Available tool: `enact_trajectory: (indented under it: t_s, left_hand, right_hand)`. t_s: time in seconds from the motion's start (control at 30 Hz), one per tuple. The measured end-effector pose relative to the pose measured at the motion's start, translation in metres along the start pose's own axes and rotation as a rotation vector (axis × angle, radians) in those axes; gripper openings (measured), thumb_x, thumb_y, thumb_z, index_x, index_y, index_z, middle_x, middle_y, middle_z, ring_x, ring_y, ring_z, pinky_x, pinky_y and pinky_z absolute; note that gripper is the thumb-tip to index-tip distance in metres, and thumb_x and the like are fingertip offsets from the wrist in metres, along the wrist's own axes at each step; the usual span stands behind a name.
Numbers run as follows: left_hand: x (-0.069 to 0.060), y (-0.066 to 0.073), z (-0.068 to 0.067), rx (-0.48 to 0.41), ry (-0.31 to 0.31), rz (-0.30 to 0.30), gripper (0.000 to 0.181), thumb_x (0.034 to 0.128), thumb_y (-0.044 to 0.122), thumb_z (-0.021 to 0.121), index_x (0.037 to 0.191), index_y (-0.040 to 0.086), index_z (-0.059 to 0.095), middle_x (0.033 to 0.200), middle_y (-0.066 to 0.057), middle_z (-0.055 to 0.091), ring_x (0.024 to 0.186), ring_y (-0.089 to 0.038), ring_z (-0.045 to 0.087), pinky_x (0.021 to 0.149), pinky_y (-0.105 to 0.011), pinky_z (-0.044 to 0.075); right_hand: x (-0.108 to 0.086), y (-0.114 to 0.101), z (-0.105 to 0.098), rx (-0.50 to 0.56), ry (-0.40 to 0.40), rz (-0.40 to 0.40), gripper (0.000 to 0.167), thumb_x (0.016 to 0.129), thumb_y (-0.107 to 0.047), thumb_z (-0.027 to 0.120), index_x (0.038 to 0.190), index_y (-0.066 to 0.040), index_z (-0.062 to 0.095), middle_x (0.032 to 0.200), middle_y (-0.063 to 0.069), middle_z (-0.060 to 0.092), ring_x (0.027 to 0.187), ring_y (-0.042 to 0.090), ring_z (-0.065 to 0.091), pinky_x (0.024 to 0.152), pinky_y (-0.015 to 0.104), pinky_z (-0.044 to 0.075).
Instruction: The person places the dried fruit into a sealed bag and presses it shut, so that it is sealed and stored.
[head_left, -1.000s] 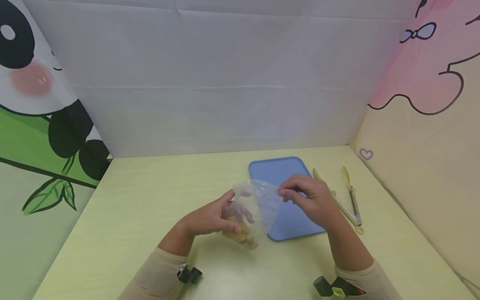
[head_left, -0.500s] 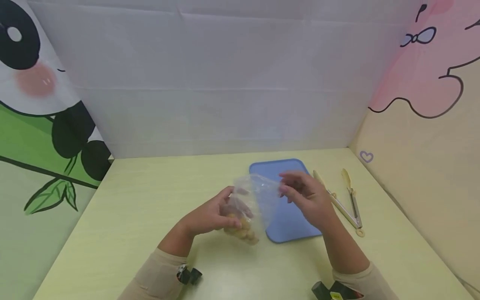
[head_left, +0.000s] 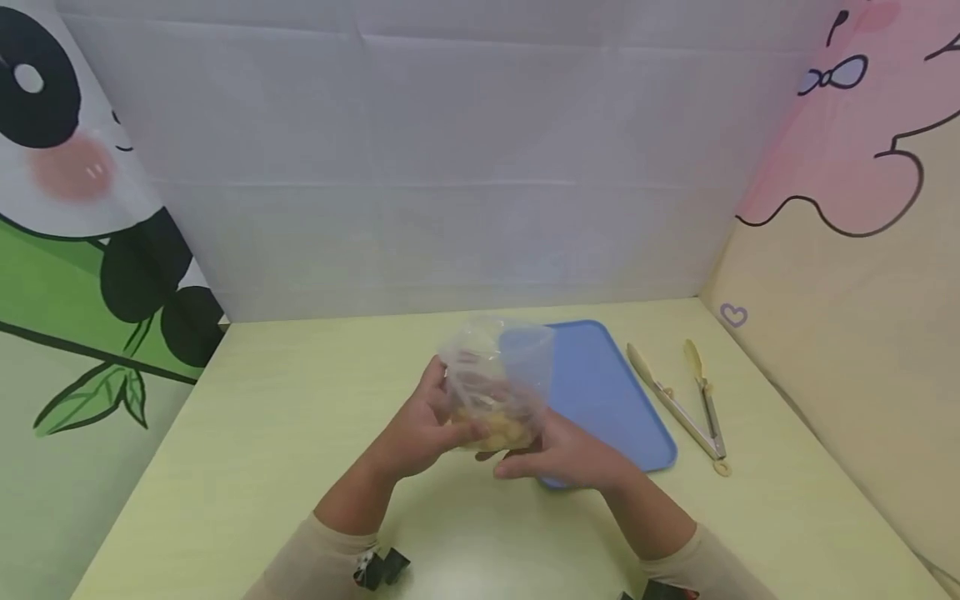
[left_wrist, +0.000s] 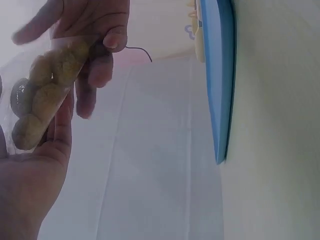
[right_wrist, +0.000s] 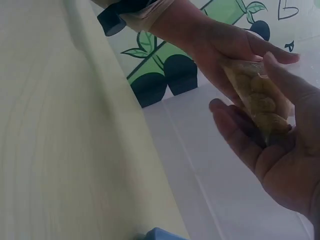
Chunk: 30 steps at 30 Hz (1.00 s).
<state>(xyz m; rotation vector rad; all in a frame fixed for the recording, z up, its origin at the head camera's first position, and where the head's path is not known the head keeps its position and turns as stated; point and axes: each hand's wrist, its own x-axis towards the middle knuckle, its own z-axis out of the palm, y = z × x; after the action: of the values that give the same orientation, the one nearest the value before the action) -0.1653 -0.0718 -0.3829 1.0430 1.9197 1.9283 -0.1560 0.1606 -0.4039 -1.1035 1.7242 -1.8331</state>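
Observation:
A clear plastic bag (head_left: 497,358) with several round golden-brown balls (left_wrist: 50,97) at its bottom is held above the table, its upper part standing up. My left hand (head_left: 416,429) grips the bag's left side, thumb across the front near the balls. My right hand (head_left: 570,454) lies against the lower right of the bag, its fingers reaching behind and under it and its thumb held apart. In the right wrist view the balls (right_wrist: 262,100) sit between both hands. What the balls are cannot be told.
A blue tray (head_left: 607,392) lies flat behind and right of the bag, partly covered by it. Right of the tray rest tongs (head_left: 690,417) with cream tips, spread in a V. A pale wall (head_left: 450,167) closes off the table's back.
My right hand has left the bag's upper right edge and come down to its lower right side. The bag now stands more upright, and my left hand still holds it.

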Motion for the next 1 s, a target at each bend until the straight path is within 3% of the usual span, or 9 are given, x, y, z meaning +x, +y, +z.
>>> enact_trajectory:
  t_s: [0.1,0.2,0.27,0.37,0.43,0.53,0.67,0.83,1.0]
  left_hand:
    - [-0.001,-0.001,0.000,0.079,-0.003,0.029,0.080,0.0917,0.017,0.070,0.147,0.021,0.012,0.142,-0.008,0.044,0.131,-0.023,0.045,0.102,-0.032,0.043]
    - [-0.001,-0.002,-0.003,0.106,0.011,0.129,0.082,0.0958,0.031,0.064,0.151,0.021,0.005,0.133,-0.006,0.045,0.124,-0.020,0.045,0.101,-0.032,0.041]
    - [0.000,0.000,-0.007,0.119,0.037,0.218,0.078,0.0998,0.036,0.055,0.154,0.018,0.002,0.138,-0.008,0.045,0.126,-0.020,0.045,0.103,-0.032,0.040]
    - [0.001,0.005,-0.013,0.179,0.097,0.347,0.057,0.1046,0.032,0.045,0.151,0.008,0.021,0.140,-0.015,0.045,0.132,-0.023,0.041,0.108,-0.033,0.036]
    - [0.000,0.007,-0.016,0.205,0.115,0.407,0.038,0.1057,0.022,0.043,0.140,0.005,0.041,0.150,-0.019,0.037,0.139,-0.030,0.037,0.109,-0.035,0.037]
    - [-0.002,0.009,-0.020,0.217,0.133,0.475,0.019,0.1044,0.011,0.045,0.117,0.007,0.057,0.145,-0.023,0.040,0.137,-0.035,0.039,0.106,-0.035,0.041]
    - [-0.003,0.014,-0.023,0.132,0.117,0.527,0.017,0.1037,0.005,0.043,0.103,0.007,0.060,0.140,-0.025,0.045,0.128,-0.039,0.048,0.100,-0.039,0.046]
    - [-0.003,0.021,-0.023,0.002,0.103,0.529,0.019,0.1046,0.003,0.038,0.097,0.003,0.056,0.139,-0.026,0.049,0.123,-0.042,0.055,0.094,-0.049,0.050]
    - [-0.004,0.025,-0.023,-0.045,0.127,0.510,0.017,0.1043,0.000,0.037,0.098,0.002,0.053,0.136,-0.025,0.054,0.105,-0.033,0.069,0.090,-0.047,0.053]
  right_hand:
    - [0.002,0.005,0.003,0.005,0.034,-0.011,0.078,0.094,0.004,0.060,0.155,-0.023,0.021,0.128,0.017,0.061,0.104,0.042,0.066,0.079,0.054,0.054]
    - [-0.001,0.007,0.000,0.001,0.066,0.006,0.064,0.096,0.001,0.057,0.151,-0.016,0.031,0.119,0.019,0.067,0.093,0.041,0.069,0.072,0.054,0.055]
    - [-0.003,0.006,-0.003,0.012,0.047,0.026,0.056,0.096,-0.001,0.059,0.146,-0.011,0.037,0.113,0.019,0.070,0.090,0.043,0.069,0.070,0.055,0.055]
    - [-0.005,0.006,-0.005,0.035,-0.026,0.042,0.042,0.095,0.000,0.060,0.135,-0.001,0.046,0.106,0.021,0.072,0.084,0.049,0.068,0.067,0.058,0.054]
    - [-0.005,0.007,-0.006,0.057,-0.082,0.062,0.038,0.095,-0.001,0.061,0.131,0.001,0.048,0.103,0.022,0.072,0.082,0.049,0.068,0.065,0.059,0.053]
    - [-0.005,0.009,-0.006,0.099,-0.149,0.082,0.037,0.095,0.000,0.059,0.130,0.003,0.047,0.101,0.023,0.071,0.080,0.044,0.070,0.063,0.055,0.055]
    - [-0.007,0.010,-0.007,0.106,-0.192,0.107,0.039,0.095,0.001,0.059,0.132,0.001,0.044,0.097,0.024,0.070,0.077,0.046,0.068,0.060,0.051,0.056]
    - [-0.008,0.009,-0.008,0.065,-0.235,0.173,0.040,0.094,-0.002,0.062,0.130,-0.004,0.044,0.089,0.032,0.065,0.075,0.055,0.062,0.057,0.053,0.054]
    - [-0.006,0.008,-0.008,0.019,-0.285,0.213,0.036,0.093,-0.004,0.064,0.126,-0.004,0.048,0.087,0.029,0.064,0.069,0.037,0.069,0.054,0.048,0.055]
